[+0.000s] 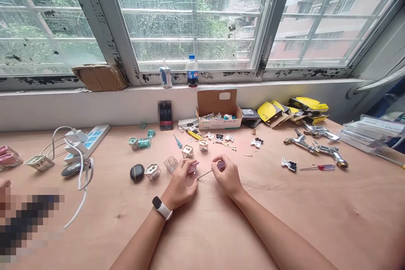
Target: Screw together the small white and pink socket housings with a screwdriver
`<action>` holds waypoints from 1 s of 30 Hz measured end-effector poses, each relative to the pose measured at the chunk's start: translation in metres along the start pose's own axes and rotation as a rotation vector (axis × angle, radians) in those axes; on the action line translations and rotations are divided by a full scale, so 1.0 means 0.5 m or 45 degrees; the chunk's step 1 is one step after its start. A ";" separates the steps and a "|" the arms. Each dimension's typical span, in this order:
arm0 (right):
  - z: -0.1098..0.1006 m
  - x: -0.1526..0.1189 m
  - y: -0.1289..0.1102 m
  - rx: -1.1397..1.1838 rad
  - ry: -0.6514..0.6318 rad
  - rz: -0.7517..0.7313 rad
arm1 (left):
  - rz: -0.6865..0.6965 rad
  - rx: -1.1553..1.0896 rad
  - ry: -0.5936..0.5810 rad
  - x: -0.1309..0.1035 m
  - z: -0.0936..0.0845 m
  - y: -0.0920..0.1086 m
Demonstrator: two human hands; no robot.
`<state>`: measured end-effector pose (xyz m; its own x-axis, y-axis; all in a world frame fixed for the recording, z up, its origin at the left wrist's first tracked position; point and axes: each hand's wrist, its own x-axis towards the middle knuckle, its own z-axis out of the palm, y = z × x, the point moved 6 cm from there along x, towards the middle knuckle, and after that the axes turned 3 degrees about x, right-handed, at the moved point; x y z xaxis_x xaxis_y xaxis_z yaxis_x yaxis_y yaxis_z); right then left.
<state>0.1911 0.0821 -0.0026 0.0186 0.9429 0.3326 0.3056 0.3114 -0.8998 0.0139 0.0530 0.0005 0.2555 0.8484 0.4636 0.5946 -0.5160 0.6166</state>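
Near the middle of the wooden table (202,228), my left hand (182,183) holds a small pink piece (193,167) between thumb and fingers; a watch with a white band is on that wrist. My right hand (228,174) is closed round the purple handle of a screwdriver (205,175), whose thin shaft points left toward my left hand. The tip ends close to my left fingertips; contact cannot be made out. Just behind my left hand stand a clear faceted holder (171,163) and a cream-topped one (187,151).
A black round case (137,173) and a power strip (90,143) lie left. Behind are a parts box (220,123) and a yellow cutter (194,134). Metal faucets (316,147), another screwdriver (321,167) and stacked clear cases (370,133) are right. A person's hand (4,190) shows far left.
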 end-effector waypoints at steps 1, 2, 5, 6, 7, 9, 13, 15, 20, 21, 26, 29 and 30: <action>0.000 0.000 0.000 0.004 -0.002 0.001 | 0.010 0.007 -0.008 0.000 0.000 0.001; 0.001 -0.001 0.000 0.012 -0.003 0.001 | 0.018 0.013 -0.013 -0.001 0.001 0.002; 0.002 -0.002 0.000 0.040 -0.009 -0.002 | 0.038 0.020 -0.024 -0.002 0.003 0.005; 0.003 -0.002 0.001 0.050 -0.011 -0.001 | 0.042 0.017 -0.026 -0.002 0.003 0.006; 0.003 -0.002 0.001 0.060 -0.012 0.001 | 0.045 0.013 -0.028 -0.002 0.004 0.007; 0.003 -0.001 0.002 0.083 -0.003 0.012 | 0.045 0.007 -0.035 -0.001 0.006 0.007; -0.001 0.001 0.004 0.136 0.030 0.042 | 0.020 0.021 -0.038 0.001 0.008 0.003; 0.000 0.002 0.005 0.153 0.024 0.056 | 0.014 0.027 -0.034 0.001 0.009 0.001; 0.001 0.003 0.007 0.160 0.018 0.074 | 0.055 0.050 -0.012 0.002 0.010 0.001; 0.001 0.003 0.008 0.159 0.019 0.080 | 0.069 0.063 -0.009 0.002 0.011 0.002; 0.001 0.004 0.012 0.141 0.028 0.109 | 0.120 0.093 -0.002 0.001 0.013 0.005; -0.002 0.004 0.012 0.133 0.046 0.110 | 0.116 0.089 -0.003 0.001 0.010 0.005; -0.003 0.005 0.011 0.133 0.053 0.110 | 0.111 0.082 0.000 0.000 0.009 0.004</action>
<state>0.1942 0.0860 -0.0065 0.0808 0.9616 0.2624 0.2002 0.2422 -0.9493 0.0184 0.0527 -0.0010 0.3085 0.8006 0.5137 0.6177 -0.5793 0.5318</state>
